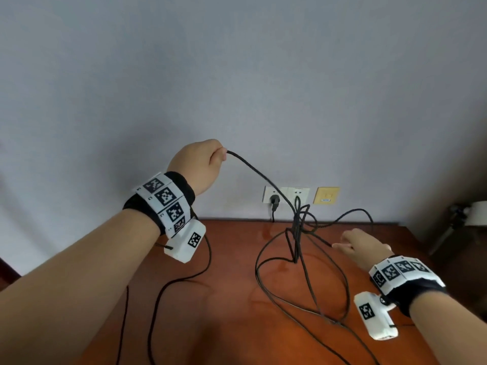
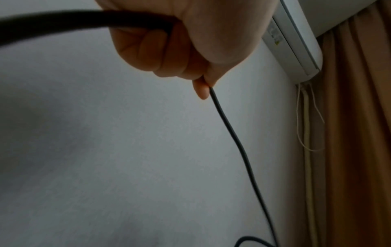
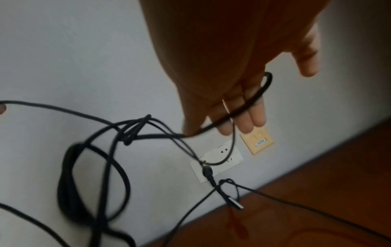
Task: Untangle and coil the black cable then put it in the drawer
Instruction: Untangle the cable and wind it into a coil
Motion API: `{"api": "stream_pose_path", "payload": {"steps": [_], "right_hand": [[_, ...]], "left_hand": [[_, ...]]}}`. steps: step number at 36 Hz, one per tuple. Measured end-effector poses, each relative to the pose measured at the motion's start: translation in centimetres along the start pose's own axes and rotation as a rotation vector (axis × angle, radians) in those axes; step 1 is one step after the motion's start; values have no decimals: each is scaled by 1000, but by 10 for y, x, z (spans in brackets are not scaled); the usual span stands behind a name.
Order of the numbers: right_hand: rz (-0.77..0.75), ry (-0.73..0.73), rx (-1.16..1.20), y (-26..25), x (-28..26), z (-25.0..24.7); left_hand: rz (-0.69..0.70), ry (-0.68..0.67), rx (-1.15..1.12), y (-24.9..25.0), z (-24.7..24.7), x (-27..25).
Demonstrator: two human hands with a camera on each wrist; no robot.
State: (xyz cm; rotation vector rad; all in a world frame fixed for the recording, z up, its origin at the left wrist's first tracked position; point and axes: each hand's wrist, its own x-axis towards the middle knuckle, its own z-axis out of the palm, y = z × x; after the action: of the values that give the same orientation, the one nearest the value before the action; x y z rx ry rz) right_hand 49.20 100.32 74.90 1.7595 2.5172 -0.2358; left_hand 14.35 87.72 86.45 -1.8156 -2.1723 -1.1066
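The black cable (image 1: 297, 227) hangs in a tangled knot above the brown wooden table (image 1: 224, 299), with long loops trailing over the top. My left hand (image 1: 210, 159) is raised high and grips one strand, which slopes down right to the knot. In the left wrist view the fist (image 2: 180, 50) is closed round the cable (image 2: 232, 137). My right hand (image 1: 353, 243) is low at the right of the knot. Its fingers (image 3: 256, 117) are straight, and a strand of the cable (image 3: 118, 130) lies across them. No drawer is in view.
White wall sockets (image 1: 286, 194) with a black plug (image 1: 275, 201) and a yellow plate (image 1: 326, 195) sit on the wall behind the table. Thin wires (image 1: 158, 299) cross the table's left. An air conditioner (image 2: 296, 41) and a curtain (image 2: 359, 133) are up right.
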Motion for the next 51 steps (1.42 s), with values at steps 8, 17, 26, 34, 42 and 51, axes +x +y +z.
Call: {"api": "stream_pose_path", "payload": {"steps": [8,17,26,34,42,51], "right_hand": [[-458,405,517,-73,-6,-13],[-451,-48,769,-130,5,13],[-393,-307,603,-153,4,38],[-306,-84,572,-165,26,20],[-169,162,979,-151,44,-27],[-182,201,1331,-106,46,-72]], "left_hand": [[132,59,-225,47,4,0],[233,145,-325,64,-6,1],[265,270,-399,65,-17,1],[247,230,-382,55,-15,-2],[194,159,-338,33,-2,-7],[111,158,-252,0,1,-6]]}}
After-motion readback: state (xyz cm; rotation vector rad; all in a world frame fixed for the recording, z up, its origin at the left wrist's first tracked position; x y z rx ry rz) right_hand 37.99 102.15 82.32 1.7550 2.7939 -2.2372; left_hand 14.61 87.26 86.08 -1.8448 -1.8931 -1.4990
